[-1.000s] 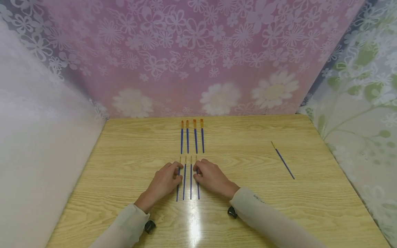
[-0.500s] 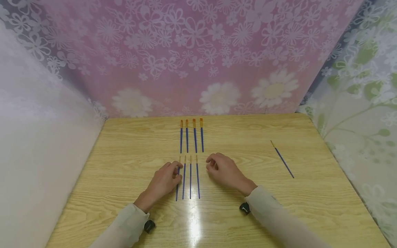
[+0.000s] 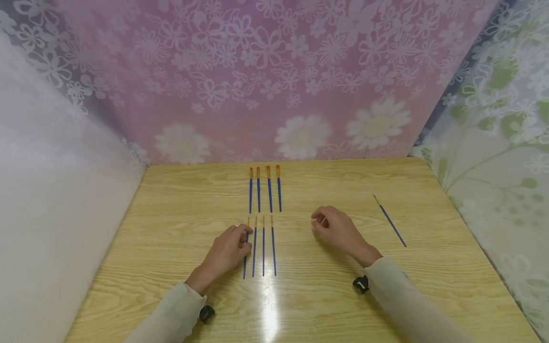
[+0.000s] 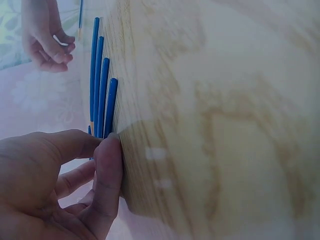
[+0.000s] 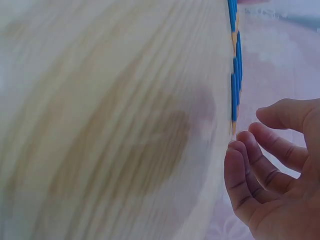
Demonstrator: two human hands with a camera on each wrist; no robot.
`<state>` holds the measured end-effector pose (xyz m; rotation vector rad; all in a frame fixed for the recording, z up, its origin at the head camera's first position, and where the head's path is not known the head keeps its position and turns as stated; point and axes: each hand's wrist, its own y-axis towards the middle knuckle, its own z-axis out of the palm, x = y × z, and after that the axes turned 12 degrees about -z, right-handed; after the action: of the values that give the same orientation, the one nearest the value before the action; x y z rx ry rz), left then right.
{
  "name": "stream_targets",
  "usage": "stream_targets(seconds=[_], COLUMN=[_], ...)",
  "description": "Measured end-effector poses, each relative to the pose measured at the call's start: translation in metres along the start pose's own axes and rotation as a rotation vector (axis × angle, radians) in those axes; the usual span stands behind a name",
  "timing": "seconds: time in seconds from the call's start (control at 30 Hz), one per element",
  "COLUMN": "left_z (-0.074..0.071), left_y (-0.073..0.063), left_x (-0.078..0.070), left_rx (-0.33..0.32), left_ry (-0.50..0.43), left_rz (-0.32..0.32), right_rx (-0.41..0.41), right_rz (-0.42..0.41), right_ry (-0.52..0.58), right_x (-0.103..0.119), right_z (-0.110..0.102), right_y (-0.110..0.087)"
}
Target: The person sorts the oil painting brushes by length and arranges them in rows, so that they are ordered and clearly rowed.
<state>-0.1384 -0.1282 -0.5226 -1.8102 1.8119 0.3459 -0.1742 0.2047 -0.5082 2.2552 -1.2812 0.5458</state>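
Note:
My left hand (image 3: 226, 250) rests on the table around the leftmost thin paintbrush (image 3: 245, 267) of the near row, pinching its blue handle between thumb and fingers. Beside it lie more thin paintbrushes (image 3: 263, 252), roughly parallel, bristles pointing away from me. In the left wrist view the handle end of the pinched paintbrush (image 4: 111, 102) sticks out past my fingertips. To the right of the row is my right hand (image 3: 340, 231), fingers loosely curled with nothing between them. Further right a single thin paintbrush (image 3: 392, 225) lies at a slant.
Behind the near row, several wider paintbrushes (image 3: 269, 195) with orange bristles lie side by side on the wooden table (image 3: 184, 195). A pink flowered curtain (image 3: 240, 119) hangs along the table's back edge, and pale coverings flank both sides.
My right hand has let go of the rightmost paintbrush in the near row and moved right, toward the single slanted one. My left hand has stayed in place.

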Motion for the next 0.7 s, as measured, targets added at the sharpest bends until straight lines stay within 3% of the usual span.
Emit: stream_targets(seconds=[0.7], left_z=[0.002], left_y=[0.000], left_x=[0.000], left_rx=[0.003], left_ry=[0.018], left_rz=[-0.002], right_rx=[-0.068], right_rz=[0.095], right_ry=[-0.126], right_x=[-0.079], right_z=[-0.087], right_y=[-0.042])
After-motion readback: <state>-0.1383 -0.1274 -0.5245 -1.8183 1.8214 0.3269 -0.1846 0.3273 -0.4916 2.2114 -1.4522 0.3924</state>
